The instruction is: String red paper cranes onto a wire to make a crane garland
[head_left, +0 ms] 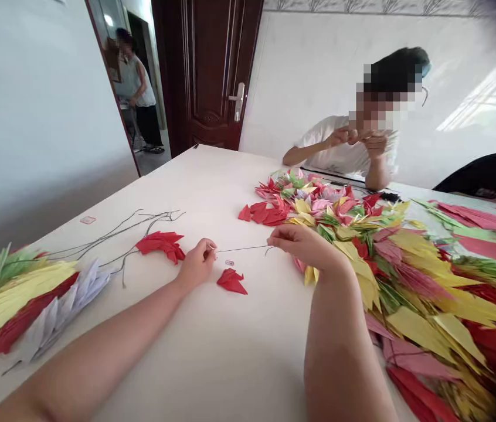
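A thin dark thread (243, 249) is stretched between my two hands, just above the white table. My left hand (197, 261) pinches one end; a small pale tip shows at its fingers, too small to name. My right hand (303, 243) pinches the other end between thumb and finger, with a short tail hanging down. Left of my left hand lies a strung row of red folded paper pieces (160, 245) with dark cord running from it. A small red folded paper piece (231, 281) rests between my forearms, below a small printed mark (229, 263).
A large heap of folded papers (389, 264) in several colours covers the right side. Strung paper rows (54, 310) and loose dark cords (111, 234) lie at left. Across the table a person (340, 140) holds their hands together. Another person (142, 88) stands beyond the doorway.
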Demonstrator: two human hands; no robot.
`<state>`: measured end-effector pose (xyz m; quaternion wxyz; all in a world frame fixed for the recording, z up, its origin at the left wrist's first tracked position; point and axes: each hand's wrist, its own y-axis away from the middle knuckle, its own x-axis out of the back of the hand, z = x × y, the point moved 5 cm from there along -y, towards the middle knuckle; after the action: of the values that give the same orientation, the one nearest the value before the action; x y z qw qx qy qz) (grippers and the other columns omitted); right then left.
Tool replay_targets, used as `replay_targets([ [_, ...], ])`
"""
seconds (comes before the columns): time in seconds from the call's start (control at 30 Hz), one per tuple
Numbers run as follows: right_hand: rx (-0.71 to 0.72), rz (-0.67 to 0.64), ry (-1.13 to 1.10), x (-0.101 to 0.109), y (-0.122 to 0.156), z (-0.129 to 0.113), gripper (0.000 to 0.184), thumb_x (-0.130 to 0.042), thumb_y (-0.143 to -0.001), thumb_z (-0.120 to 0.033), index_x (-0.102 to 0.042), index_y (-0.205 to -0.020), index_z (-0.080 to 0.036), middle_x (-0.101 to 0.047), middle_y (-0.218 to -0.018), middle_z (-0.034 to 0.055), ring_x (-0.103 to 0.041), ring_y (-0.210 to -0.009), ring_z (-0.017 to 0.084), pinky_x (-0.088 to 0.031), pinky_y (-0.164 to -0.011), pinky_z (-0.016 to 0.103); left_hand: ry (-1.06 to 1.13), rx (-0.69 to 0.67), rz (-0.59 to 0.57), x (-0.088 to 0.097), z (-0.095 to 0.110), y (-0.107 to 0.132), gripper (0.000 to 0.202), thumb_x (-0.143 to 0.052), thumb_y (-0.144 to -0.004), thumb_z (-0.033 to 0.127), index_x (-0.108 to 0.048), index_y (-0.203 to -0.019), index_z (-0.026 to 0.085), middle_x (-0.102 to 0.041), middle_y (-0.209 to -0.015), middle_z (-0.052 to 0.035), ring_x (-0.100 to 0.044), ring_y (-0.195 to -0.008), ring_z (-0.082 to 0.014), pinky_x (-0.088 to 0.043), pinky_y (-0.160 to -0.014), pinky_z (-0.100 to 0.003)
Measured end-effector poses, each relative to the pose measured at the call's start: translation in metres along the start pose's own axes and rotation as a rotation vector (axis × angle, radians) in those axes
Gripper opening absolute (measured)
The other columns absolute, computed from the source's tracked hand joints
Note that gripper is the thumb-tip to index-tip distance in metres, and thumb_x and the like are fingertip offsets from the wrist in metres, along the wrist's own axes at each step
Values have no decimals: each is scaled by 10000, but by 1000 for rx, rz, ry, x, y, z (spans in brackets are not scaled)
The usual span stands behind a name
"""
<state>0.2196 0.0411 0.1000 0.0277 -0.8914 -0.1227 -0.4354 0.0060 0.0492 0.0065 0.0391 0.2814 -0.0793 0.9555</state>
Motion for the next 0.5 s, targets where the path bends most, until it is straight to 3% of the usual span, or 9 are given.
replay_targets([
  [0.13,17,4,-38,3,6,5,179,-494,-737,-336,-589,-763,-187,-533,-642,-8,-477,-593,114,-363,-559,243,-20,44,22,3,-2,0,80,-388,-795,220,-448,-847,232,-609,-721,31,-595,-725,-146,-419,-670,-261],
  [0.27,0,118,-126,13,10,16,186,-491,-738,-311,-581,-846,-189,-563,-663,13,-530,-641,137,-390,-579,251,-76,65,30,5,0,1,93,-401,-774,194,-454,-841,232,-587,-678,43,-571,-649,-135,-403,-599,-242],
  [0.43,32,201,-179,22,16,26,198,-493,-753,-313,-577,-883,-190,-566,-690,16,-509,-629,130,-384,-566,249,-167,-4,6,1,-1,2,89,-409,-766,181,-474,-810,225,-522,-628,46,-505,-551,-124,-378,-524,-237],
  [0.5,49,217,-180,23,18,22,195,-491,-758,-308,-575,-892,-194,-573,-693,12,-506,-632,129,-382,-568,247,-210,-85,15,0,1,3,94,-403,-780,188,-492,-793,215,-539,-685,14,-524,-621,-145,-410,-567,-261],
])
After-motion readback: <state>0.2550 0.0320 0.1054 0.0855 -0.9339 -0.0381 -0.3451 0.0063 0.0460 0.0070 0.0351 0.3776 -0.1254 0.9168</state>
